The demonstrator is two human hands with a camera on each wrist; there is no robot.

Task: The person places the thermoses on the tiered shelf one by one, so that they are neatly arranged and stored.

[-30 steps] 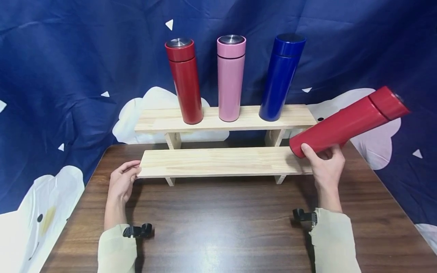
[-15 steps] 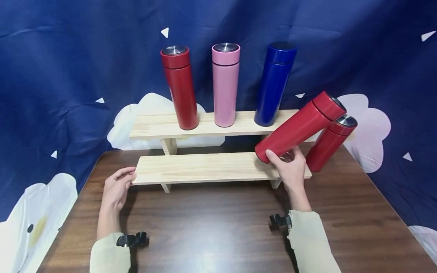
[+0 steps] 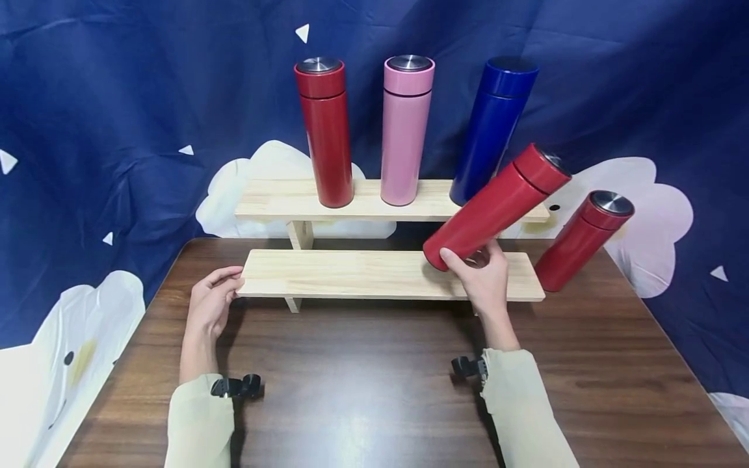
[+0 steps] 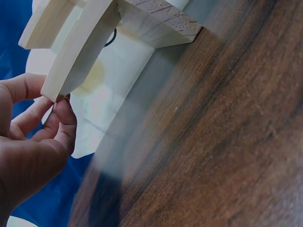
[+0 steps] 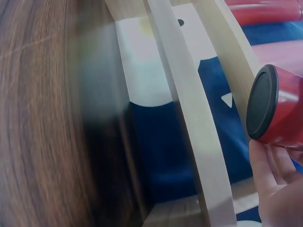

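My right hand [image 3: 486,276] grips a red thermos [image 3: 488,211] near its base. The thermos tilts, its lid up to the right, above the lower step of the two-step wooden stand [image 3: 339,276]. In the right wrist view its black base [image 5: 263,102] shows apart from the lower board. My left hand [image 3: 210,302] pinches the left end of that lower board; in the left wrist view the fingers [image 4: 65,116] touch the board's corner. On the upper step stand a red thermos [image 3: 328,143], a pink thermos [image 3: 405,140] and a blue thermos [image 3: 488,130], the last partly hidden.
Another red thermos [image 3: 579,247] stands on the brown wooden table [image 3: 363,377], just right of the stand. A dark blue cloth [image 3: 146,78] with white cloud shapes hangs behind.
My right hand has carried the tilted red thermos leftward from the stand's right end to over the lower board. The red thermos behind it is now uncovered. My left hand stays at the board's end.
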